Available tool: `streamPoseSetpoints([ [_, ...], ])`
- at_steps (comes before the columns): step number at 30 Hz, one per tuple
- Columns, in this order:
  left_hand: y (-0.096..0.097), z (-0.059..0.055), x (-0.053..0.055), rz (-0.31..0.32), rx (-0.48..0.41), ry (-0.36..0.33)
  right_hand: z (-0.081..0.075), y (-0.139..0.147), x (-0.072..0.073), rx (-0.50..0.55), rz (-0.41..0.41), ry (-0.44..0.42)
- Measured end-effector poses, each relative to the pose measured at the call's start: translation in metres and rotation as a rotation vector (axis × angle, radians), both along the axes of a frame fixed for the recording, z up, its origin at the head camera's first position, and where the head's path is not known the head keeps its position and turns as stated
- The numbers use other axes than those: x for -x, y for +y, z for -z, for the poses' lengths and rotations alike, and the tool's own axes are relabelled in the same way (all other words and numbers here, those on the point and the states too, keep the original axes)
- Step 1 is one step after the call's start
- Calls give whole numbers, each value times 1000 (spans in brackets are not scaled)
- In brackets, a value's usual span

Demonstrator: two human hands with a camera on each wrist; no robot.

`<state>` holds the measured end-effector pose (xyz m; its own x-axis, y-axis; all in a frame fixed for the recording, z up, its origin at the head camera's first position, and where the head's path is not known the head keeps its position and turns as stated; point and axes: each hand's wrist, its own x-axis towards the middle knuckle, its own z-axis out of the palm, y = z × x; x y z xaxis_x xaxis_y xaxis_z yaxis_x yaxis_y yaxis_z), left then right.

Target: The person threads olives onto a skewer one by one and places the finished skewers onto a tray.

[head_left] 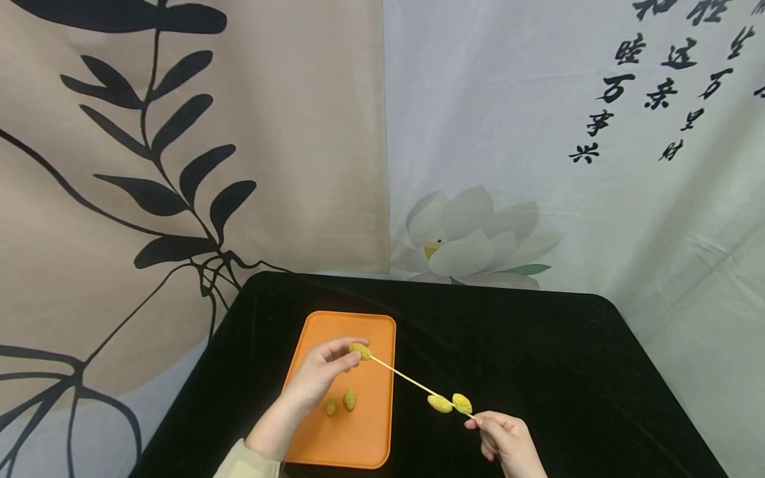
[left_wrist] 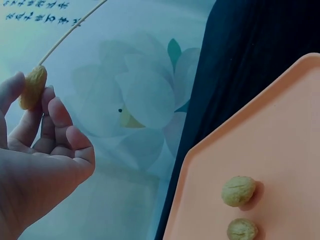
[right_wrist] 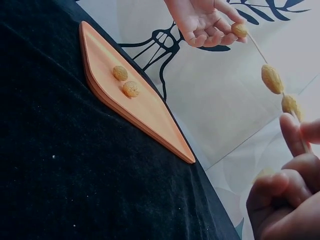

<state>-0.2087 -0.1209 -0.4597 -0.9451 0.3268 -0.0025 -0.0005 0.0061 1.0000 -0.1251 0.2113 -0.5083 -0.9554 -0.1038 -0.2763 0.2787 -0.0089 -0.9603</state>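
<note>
My left hand (head_left: 318,376) pinches a wrinkled yellow-green oval fruit (head_left: 360,351) between thumb and fingers, over the orange tray (head_left: 373,435). A thin wooden skewer (head_left: 405,376) meets this fruit at its far tip and slants down to the right. Two more such fruits, a left one (head_left: 439,403) and a right one (head_left: 462,402), are threaded near the skewer's lower end. Just below them, my right hand (head_left: 507,439) pinches the skewer between thumb and forefinger. The right wrist view shows the threaded fruit (right_wrist: 272,79) and both hands holding the skewer clear of the tray.
Two loose fruits, one (head_left: 349,399) beside a smaller one (head_left: 331,407), lie on the tray. The tray rests on a table with a black cloth (head_left: 574,372). Behind the table hangs a printed curtain (head_left: 311,133) with leaves, a lotus and writing.
</note>
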Motion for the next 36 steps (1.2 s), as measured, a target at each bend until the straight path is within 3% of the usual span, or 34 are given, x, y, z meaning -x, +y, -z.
streamPoseSetpoints([
  [12, 6, 3, -6, 43, 21, 27, 3, 0, -3, 77, -34, 40],
  [18, 9, 4, -7, 46, 41, 44, 4, -1, -4, 88, -46, 15],
  [26, 12, 5, -9, 23, 42, 40, 7, -4, -2, 116, -57, 65],
  [36, 16, 9, -9, 5, 33, 34, 5, -9, -1, 104, -43, 29],
])
